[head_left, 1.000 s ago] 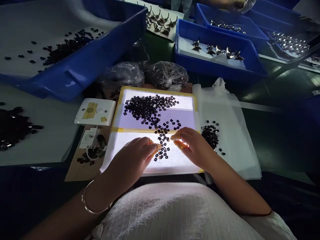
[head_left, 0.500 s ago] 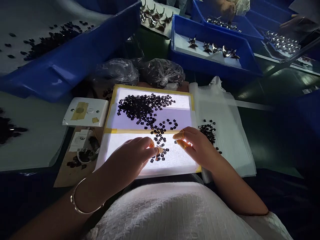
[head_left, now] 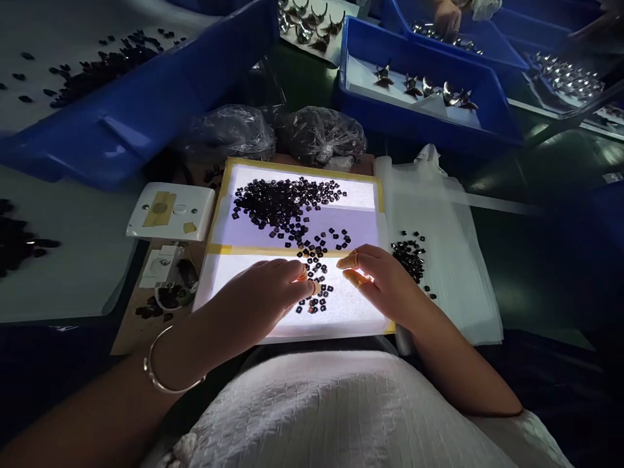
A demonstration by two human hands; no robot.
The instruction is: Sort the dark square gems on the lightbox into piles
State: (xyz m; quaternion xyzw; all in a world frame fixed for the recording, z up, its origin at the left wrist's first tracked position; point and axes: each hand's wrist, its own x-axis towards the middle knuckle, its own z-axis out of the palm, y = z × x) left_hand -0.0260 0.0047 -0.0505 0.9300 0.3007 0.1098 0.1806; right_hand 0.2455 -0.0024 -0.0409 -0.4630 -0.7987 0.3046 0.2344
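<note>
Small dark, square-looking pieces (head_left: 273, 201) lie heaped at the far side of a lit white panel (head_left: 229, 305), with a looser trail running toward me. My left hand (head_left: 268, 289) hovers over the near end of that trail. Its thumb and forefinger, in yellowish finger covers, are slightly apart among the pieces. Right of the trail is my right hand (head_left: 383, 279), its covered thumb and forefinger apart with no piece visible between them. Beside it, a smaller pile of dark pieces (head_left: 409, 257) rests on white sheets (head_left: 448, 273).
A switch plate (head_left: 170, 211) sits left of the panel. Plastic bags (head_left: 322, 136) lie behind it. A blue bin (head_left: 121, 130) stands at left; another blue bin (head_left: 433, 123) with shiny metal parts is farther back. Another person's hand (head_left: 447, 18) reaches into a bin beyond.
The view has shifted slightly. My left thumb and forefinger have parted a little. A single dark piece by my right thumb no longer shows there.
</note>
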